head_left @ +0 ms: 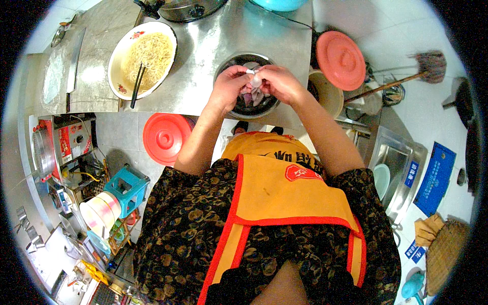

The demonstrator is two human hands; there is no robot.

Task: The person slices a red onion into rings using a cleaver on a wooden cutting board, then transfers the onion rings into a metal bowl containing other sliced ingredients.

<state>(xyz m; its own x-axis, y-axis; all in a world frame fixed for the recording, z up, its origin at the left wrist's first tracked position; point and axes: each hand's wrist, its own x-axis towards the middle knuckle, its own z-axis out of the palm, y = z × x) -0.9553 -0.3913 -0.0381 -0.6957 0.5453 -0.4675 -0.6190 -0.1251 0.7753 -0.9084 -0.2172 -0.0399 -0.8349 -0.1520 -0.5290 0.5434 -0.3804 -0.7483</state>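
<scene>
Both my hands meet over a dark-looking round metal bowl [273, 111] on the steel counter. My left hand [229, 87] and my right hand [282, 85] pinch a soft, whitish piece [256, 81] between their fingertips. Below it in the bowl lie several pale and purplish, slippery-looking pieces [248, 99], perhaps squid; their exact kind is hard to make out. Left of the bowl stands a white enamel basin [116, 61] with a flower pattern, holding yellowish noodles [152, 51]. A pair of black chopsticks [136, 86] leans in the noodles and over the basin's near rim.
A knife [76, 61] lies at the counter's left. A dark pot [192, 9] and a blue basin [280, 4] sit at the back. Red lids [340, 60] cover buckets beside and below the counter. A blue-green stool [127, 188] stands lower left, a steel sink [394, 152] to the right.
</scene>
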